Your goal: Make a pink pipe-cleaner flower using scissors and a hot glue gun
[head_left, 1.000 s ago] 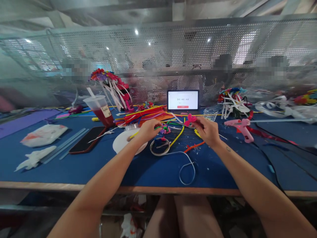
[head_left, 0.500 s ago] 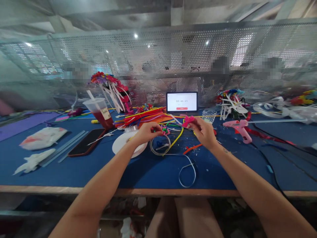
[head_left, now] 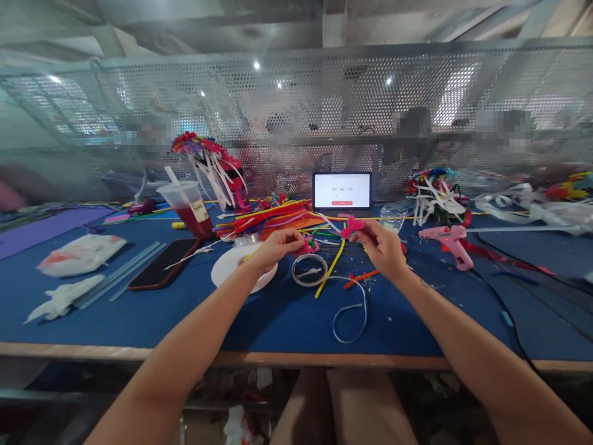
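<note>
My right hand (head_left: 383,248) pinches a bright pink flower-shaped piece (head_left: 352,227) between thumb and fingertips; a white strip (head_left: 328,220) extends from it to the left. Across from it, my left hand (head_left: 281,246) has thumb and fingers closed; whatever they grip, if anything, is hidden. Small pink and green pieces (head_left: 311,245) lie by its fingertips. Just below them a roll of narrow white ribbon (head_left: 309,281) rests on the blue tabletop, its loose end (head_left: 365,315) curling toward the front edge. A yellow strip (head_left: 334,269) lies right beside the roll.
A white round plate (head_left: 227,272) sits partly under my left forearm. Further left are a phone (head_left: 162,264) and a cup of red drink (head_left: 188,213). Colored strips (head_left: 273,217) are piled behind, near a timer screen (head_left: 341,189). A pink glue gun (head_left: 451,241) lies right.
The ribbon roll has dropped from near my left fingertips and now lies flatter on the table, slightly to the right. The yellow strip's near end shifted right. My right hand still holds the pink flower.
</note>
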`<state>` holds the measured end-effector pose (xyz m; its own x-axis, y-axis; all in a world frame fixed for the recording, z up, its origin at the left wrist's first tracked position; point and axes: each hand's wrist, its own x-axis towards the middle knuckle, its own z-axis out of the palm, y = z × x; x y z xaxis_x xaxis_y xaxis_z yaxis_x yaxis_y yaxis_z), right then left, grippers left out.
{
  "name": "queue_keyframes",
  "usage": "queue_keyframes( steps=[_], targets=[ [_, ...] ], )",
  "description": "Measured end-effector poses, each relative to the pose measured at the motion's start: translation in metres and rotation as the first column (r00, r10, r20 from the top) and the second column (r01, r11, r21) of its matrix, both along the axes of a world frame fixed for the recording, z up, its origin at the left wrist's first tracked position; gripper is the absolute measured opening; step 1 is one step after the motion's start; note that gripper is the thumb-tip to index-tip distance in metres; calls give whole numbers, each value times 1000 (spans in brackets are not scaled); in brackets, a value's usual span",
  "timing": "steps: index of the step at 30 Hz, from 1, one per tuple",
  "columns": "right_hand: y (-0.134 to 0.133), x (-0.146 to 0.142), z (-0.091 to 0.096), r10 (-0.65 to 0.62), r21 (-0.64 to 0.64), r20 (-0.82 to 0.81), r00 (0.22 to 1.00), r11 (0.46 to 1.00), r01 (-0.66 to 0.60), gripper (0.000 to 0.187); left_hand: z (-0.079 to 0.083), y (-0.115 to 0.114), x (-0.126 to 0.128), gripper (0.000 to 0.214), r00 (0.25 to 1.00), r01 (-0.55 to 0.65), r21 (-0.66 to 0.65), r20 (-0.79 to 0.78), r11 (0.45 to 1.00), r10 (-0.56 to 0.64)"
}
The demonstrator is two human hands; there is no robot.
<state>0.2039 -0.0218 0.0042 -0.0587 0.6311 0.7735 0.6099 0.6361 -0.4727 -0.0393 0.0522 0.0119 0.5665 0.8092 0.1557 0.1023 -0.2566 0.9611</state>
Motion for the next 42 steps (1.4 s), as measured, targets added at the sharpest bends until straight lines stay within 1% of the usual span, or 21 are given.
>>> queue_keyframes(
  steps=[2,4,6,8,12,16,20,25,29,32,36,38,42],
  targets=[
    [0,-1,0,17,-8,-15,1000,1000,-17,18,-3,-4,4,29,977,-23,-171,207,985,59],
    [-2,-3,0,29,-10,-25,999,1000,-30,16,-6,-13,12,31,933,20,-276,352,961,82],
    [-4,-6,0,33,1,-19,999,999,-33,12,-8,-24,22,32,899,60,-362,424,930,108],
    [-6,-11,0,25,38,7,1000,999,-25,9,-10,-36,31,32,887,70,-448,436,891,150],
    [-9,-21,-5,20,105,93,995,994,-30,7,-10,-53,39,25,868,90,-507,462,857,182],
    [-10,-27,-11,41,111,126,991,992,-55,9,-8,-63,42,22,824,101,-522,521,847,223],
    [-10,-29,-15,42,148,152,987,987,-65,13,-8,-69,42,28,804,155,-522,560,839,200],
    [-14,-33,-14,76,148,145,986,984,-98,18,-9,-73,41,32,807,176,-492,568,853,161],
    [-17,-35,-12,107,171,125,986,977,-128,18,-11,-74,41,36,804,168,-490,570,855,169],
    [-19,-36,-11,96,167,116,989,979,-115,17,-14,-74,42,39,828,186,-496,543,848,136],
    [-20,-36,-9,74,185,99,992,979,-91,14,-14,-74,41,31,849,202,-456,523,867,77],
    [-20,-36,-9,66,199,95,993,976,-84,12,-13,-75,40,28,847,200,-445,526,873,74],
    [-20,-35,-10,77,236,109,991,967,-101,11,-9,-77,39,26,837,200,-460,538,865,93]
  ],
)
